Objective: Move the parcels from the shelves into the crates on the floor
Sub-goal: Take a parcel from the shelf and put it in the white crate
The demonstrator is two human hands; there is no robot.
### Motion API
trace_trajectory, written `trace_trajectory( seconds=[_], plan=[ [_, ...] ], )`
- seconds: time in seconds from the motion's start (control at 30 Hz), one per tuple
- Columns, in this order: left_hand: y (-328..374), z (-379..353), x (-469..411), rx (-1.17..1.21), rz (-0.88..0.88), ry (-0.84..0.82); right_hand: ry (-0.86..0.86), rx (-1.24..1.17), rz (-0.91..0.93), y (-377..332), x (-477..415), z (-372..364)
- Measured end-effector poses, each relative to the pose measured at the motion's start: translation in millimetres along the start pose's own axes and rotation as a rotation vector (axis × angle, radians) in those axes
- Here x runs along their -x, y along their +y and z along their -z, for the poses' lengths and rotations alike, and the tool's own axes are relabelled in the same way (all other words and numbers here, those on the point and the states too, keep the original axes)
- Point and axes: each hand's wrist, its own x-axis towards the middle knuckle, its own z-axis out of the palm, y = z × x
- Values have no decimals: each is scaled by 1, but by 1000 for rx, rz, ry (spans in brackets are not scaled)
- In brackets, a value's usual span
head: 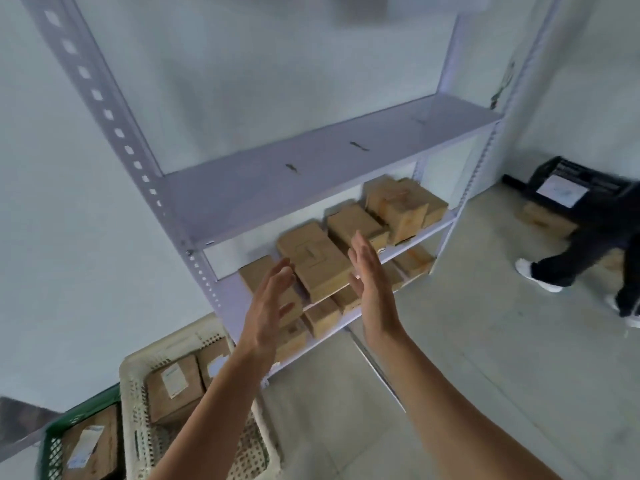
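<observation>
Brown cardboard parcels lie on the middle shelf [420, 237] of a white metal rack. A large flat parcel [313, 259] sits at the front, between my two raised hands. My left hand [268, 306] is open, fingers spread, just left of it. My right hand [372, 285] is open with flat fingers, just right of it. Neither hand holds anything. More parcels [403, 206] lie further right, and others on the lowest shelf [322, 317]. A white crate [138, 393] on the floor holds two parcels [175, 388]. A green crate [52, 445] beside it holds one.
The upper shelf [311, 168] is bare. At the right another person in dark trousers and white shoes [588, 258] steps by a black crate [568, 185] and parcels on the floor. Grey floor [485, 358] lies open right of the rack.
</observation>
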Motion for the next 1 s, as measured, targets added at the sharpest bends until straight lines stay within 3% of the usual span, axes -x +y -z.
trace_trajectory(
  seconds=[0.27,0.57,1.0],
  plan=[
    [0,-106,-36,-8,100,-154,166,-112,-28,-6,-25,107],
    [-26,-218,-171,-30,228,-283,415,-117,-136,15,-123,217],
    [-42,-333,-310,-41,354,-309,504,-124,-227,31,-258,319]
  ],
)
